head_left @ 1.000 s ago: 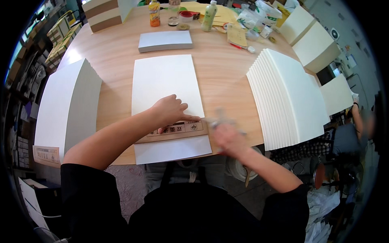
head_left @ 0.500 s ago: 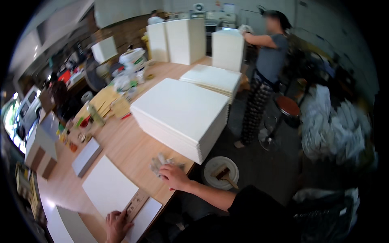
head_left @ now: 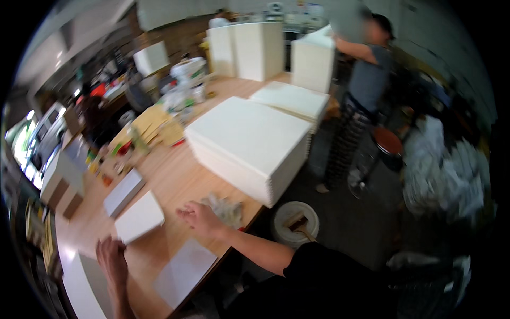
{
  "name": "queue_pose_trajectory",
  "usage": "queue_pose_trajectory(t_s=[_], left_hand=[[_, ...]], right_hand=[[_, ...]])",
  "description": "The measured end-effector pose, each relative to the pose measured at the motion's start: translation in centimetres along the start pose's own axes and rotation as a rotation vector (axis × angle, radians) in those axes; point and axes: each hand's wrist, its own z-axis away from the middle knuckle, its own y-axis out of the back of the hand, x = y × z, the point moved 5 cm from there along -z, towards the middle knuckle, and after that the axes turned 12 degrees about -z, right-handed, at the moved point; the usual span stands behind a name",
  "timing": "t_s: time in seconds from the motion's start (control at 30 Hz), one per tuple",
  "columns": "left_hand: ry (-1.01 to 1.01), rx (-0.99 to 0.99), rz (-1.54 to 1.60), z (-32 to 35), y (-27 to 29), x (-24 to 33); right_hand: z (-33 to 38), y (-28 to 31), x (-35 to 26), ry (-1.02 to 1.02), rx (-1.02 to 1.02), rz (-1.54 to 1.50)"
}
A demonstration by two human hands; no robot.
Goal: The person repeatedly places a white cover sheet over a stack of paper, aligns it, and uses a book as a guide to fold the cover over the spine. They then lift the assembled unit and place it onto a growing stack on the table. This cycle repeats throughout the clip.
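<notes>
The left hand (head_left: 111,259) is half curled; whether it grips the white board (head_left: 140,218), close at its one o'clock, I cannot tell. At its two o'clock the right hand (head_left: 201,218) is loosely open, nothing seen in it, with a crumpled grey-white cloth (head_left: 227,209) at three o'clock and a pale sheet (head_left: 186,272) at six on the counter (head_left: 164,173)

– How many bare hands up close?
– Two: left hand (head_left: 112,259), right hand (head_left: 202,217).
– White sheets by them?
– Two: near sheet (head_left: 186,271), far sheet (head_left: 139,217).
– Buckets, brushes, stools?
– One bucket (head_left: 312,215), one brush (head_left: 299,224), one round-topped stool (head_left: 388,139).
</notes>
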Motion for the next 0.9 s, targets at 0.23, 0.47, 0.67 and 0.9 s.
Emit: queue_pose_trajectory(t_s=[0.23, 0.47, 0.67, 0.9], left_hand=[[-0.361, -0.034, 0.036, -1.3, 12.0, -0.1], [-0.01, 0.181, -0.33, 13.5, 19.8, -8.2], [0.529, 0.153, -0.393, 28.1, 19.3, -19.1], [0.887, 0.155, 0.33, 38.2, 15.2, -25.8]], right_hand=[[0.9, -11.7, 8.7, -0.488, -0.142, -0.844], [0.5, -27.0, 4.2, -0.208, -0.513, -0.744], [-0.7, -40.3, 1.6, -0.218, -0.786, -0.538], [1.4, -44.2, 5.4, 0.053, -0.647, 0.065]])
